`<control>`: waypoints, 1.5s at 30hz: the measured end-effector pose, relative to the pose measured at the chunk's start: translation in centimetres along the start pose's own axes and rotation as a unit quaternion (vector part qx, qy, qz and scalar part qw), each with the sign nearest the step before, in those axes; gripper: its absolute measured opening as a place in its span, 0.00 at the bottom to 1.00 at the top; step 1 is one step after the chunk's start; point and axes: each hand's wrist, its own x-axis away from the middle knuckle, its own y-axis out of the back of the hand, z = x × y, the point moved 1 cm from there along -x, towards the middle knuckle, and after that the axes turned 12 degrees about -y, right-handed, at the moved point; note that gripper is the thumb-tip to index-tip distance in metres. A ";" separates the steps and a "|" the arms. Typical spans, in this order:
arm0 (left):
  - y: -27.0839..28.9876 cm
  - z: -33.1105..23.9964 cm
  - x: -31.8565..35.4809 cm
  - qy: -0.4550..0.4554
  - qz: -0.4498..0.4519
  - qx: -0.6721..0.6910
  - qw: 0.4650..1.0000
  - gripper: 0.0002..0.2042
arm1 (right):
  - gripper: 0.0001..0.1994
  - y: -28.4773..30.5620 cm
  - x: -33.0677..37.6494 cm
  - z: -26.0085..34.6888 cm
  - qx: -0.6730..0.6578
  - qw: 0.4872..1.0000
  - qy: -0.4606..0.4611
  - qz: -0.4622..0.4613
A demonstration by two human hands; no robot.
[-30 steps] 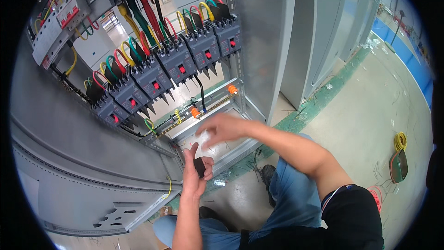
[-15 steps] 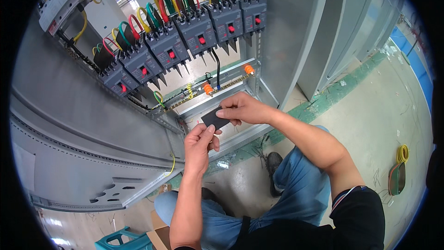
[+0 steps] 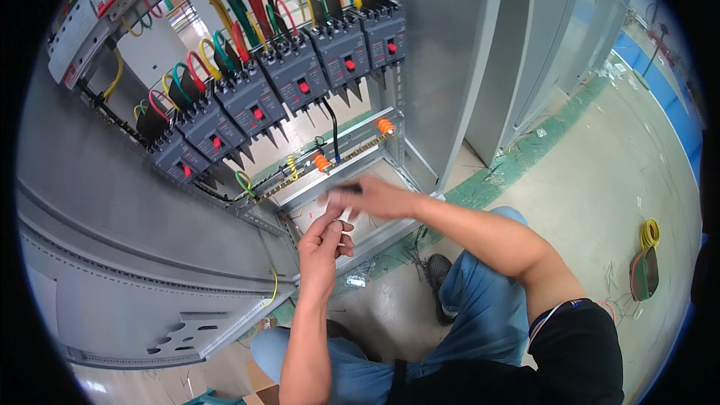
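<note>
My left hand [image 3: 322, 244] is raised in front of the open grey cabinet [image 3: 450, 67], its fingertips pinched on a small white piece [image 3: 344, 217]. My right hand [image 3: 375, 196] hovers just above it, blurred by motion, with its fingers closed on a small black part [image 3: 352, 189]. Both hands sit close together below the metal rail with orange insulators [image 3: 322, 162]. Above that rail runs a slanted row of dark grey breakers [image 3: 292, 79] with red buttons. Red, yellow and green wires [image 3: 225, 37] loop into their tops.
The cabinet's grey door panel [image 3: 135, 270] stands open at the left. A coil of yellow and green wire [image 3: 646, 255] lies on the concrete floor at the right. Wire offcuts lie along a green floor strip [image 3: 517, 161]. My knees in blue trousers [image 3: 480, 315] are below.
The view has tipped slightly toward the cabinet. The flat black part that both hands held has gone with my right hand, which lifted up and right. My left hand now pinches a white piece.
</note>
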 end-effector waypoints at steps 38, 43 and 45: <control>1.2 2.7 -0.1 0.050 0.026 -0.058 0.997 0.14 | 0.14 17.0 -8.9 2.3 0.189 0.825 0.075 -0.528; 2.3 1.9 0.3 0.044 0.018 -0.069 0.996 0.15 | 0.14 21.0 -13.6 1.2 0.198 0.833 0.089 -0.508; 4.5 2.4 1.4 0.036 0.001 -0.082 0.996 0.15 | 0.15 19.3 -15.6 0.8 0.230 0.846 0.010 -0.481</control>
